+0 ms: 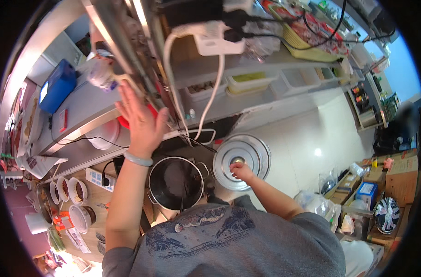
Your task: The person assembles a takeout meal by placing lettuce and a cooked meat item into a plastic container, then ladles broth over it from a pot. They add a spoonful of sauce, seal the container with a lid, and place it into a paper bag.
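Observation:
My left hand (143, 121) is raised with its fingers stretched apart, beside upright metal posts (123, 48); I cannot tell whether it touches them. A pale bangle (138, 160) circles that wrist. Below and to the right stands a deep pot (176, 182), uncovered, with a dark inside and loop handles at its rim. Just right of the pot, my right hand (243, 172) has its fingers curled at the knob in the middle of a round metal lid (254, 154). The lid appears level, over the pale floor; what lies under it is hidden.
Ahead, a shelf holds plastic bins (252, 82) below a white power strip (217, 39) with hanging cables. At left are a blue box (58, 85) and several bowls (78, 190) on a wooden surface. Cardboard boxes (402, 177) and bags crowd the right.

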`<action>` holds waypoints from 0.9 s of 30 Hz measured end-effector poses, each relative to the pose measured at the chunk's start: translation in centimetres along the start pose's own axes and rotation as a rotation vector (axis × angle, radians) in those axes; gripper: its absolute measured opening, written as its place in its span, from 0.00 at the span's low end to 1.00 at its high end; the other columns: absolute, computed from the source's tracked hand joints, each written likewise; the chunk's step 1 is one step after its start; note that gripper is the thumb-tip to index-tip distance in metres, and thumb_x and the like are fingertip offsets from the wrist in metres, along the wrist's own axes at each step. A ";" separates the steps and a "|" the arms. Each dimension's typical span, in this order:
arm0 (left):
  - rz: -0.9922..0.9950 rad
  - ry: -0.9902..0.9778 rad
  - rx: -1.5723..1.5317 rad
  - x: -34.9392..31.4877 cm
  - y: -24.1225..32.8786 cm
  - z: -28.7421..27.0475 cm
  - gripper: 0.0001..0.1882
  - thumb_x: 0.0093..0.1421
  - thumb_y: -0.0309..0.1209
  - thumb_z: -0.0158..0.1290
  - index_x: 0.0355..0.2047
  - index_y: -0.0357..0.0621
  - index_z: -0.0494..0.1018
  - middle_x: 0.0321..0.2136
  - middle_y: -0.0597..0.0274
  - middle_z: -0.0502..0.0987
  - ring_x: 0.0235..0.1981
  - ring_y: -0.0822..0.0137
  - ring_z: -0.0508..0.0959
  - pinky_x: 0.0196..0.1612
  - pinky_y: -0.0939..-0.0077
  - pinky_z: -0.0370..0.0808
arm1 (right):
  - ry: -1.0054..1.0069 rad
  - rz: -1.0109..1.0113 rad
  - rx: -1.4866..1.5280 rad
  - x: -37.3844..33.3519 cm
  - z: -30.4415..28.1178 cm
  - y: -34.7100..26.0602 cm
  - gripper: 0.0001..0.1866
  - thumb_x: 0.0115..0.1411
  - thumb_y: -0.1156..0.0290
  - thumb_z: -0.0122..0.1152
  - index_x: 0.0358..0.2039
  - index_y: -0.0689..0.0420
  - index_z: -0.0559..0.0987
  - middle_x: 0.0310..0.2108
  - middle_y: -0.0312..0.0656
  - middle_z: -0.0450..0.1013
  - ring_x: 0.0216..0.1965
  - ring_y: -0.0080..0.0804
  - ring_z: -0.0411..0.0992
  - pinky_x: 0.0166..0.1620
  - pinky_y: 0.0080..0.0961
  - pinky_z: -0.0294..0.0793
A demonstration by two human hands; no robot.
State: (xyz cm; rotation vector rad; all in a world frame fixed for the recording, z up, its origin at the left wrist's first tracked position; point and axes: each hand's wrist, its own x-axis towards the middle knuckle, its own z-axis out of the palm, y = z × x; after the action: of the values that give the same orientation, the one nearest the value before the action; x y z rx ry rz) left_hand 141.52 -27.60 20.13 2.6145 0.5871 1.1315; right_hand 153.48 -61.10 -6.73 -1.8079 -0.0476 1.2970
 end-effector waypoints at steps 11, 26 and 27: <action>0.023 0.045 -0.035 0.3 1.5 3.0 0.47 0.61 0.35 0.47 0.67 0.36 0.26 0.69 0.45 0.35 0.71 0.51 0.36 0.63 0.51 0.18 | 0.302 0.405 -0.056 2.6 -9.8 16.9 0.12 0.51 0.66 0.61 0.37 0.54 0.79 0.21 0.37 0.75 0.18 0.28 0.73 0.23 0.26 0.72; -0.084 -0.037 0.152 -3.9 0.4 -3.1 0.43 0.57 0.31 0.50 0.67 0.36 0.40 0.68 0.47 0.47 0.70 0.54 0.44 0.65 0.49 0.23 | -0.023 0.498 -0.180 10.9 -5.8 11.3 0.24 0.48 0.68 0.63 0.49 0.49 0.74 0.28 0.43 0.77 0.24 0.33 0.76 0.26 0.30 0.75; -0.125 0.004 0.163 -6.2 0.1 -4.1 0.41 0.57 0.29 0.49 0.67 0.35 0.43 0.68 0.47 0.49 0.69 0.53 0.47 0.65 0.49 0.24 | 0.004 0.394 -0.300 11.3 -4.9 11.6 0.26 0.47 0.68 0.63 0.50 0.48 0.73 0.28 0.43 0.77 0.23 0.33 0.76 0.24 0.30 0.75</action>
State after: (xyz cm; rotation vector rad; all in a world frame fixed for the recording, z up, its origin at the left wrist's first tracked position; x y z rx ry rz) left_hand 134.68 -30.27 18.93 2.6658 0.8655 1.0928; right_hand 157.38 -65.65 -22.58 -2.1500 0.1298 1.6293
